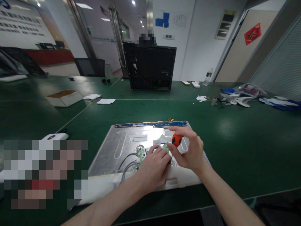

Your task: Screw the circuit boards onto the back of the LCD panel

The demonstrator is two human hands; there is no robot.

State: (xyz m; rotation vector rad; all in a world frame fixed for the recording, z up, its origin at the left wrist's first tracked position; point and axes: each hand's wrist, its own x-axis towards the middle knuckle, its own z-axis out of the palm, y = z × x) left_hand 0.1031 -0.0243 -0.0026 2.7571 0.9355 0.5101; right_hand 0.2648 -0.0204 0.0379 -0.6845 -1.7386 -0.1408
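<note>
A flat silver panel point(109, 153), which looks like the back of a display, lies on the green table in front of me. On its middle sits a green circuit board point(141, 153), partly covered by my left hand point(156, 163). The fingers of that hand are bent and pressed down on the board; its thumb is hidden. Between thumb and fingers, my right hand point(190, 150) grips a screwdriver by its orange and black handle point(176, 140). The tool's thin shaft points down beside my left fingers, and its tip cannot be made out. Dark cables point(125, 164) run from the board's left side.
A blue circuit strip point(150, 124) runs along the panel's far edge. Beyond stands a black monitor-like unit point(150, 67), with a person's head partly showing above it. An open box point(64, 98) is at left, a bottle point(208, 76) at the back right, and plastic bags point(250, 90) at right.
</note>
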